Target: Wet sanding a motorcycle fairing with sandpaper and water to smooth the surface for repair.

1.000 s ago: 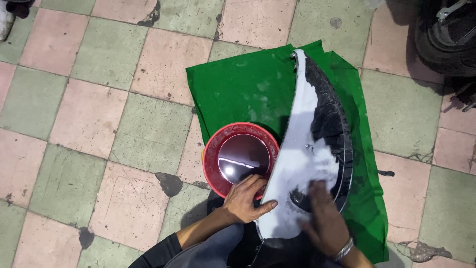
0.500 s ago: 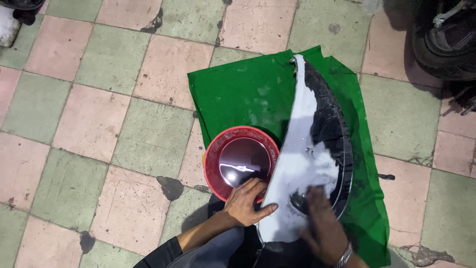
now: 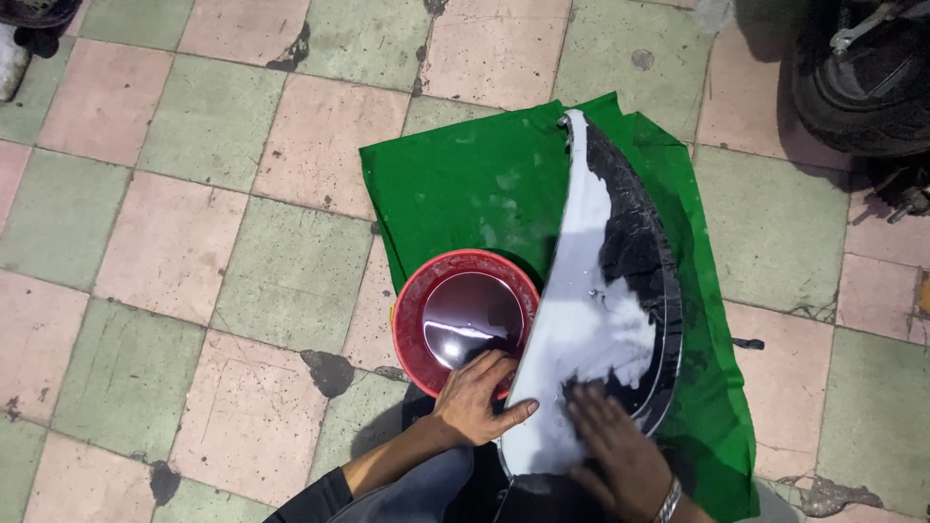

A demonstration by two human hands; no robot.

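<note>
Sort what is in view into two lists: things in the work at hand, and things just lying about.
In hand:
left hand, steadying the panel's edge
right hand, flat on the panel
curved black panel smeared with white
red round bucket of dark liquid
green cloth sheet under the panel

Lying about:
black tyre, top right
dark shoe, top left

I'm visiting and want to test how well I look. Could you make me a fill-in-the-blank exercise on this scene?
1. The curved panel lies on a ____ cloth.
2. Beside the panel stands a round ____ bucket of dark liquid.
3. The right hand presses flat on the panel; its wrist wears a ____ bracelet.
4. The left hand rests at the bucket's ____.

Missing words: green; red; metal; rim
</note>
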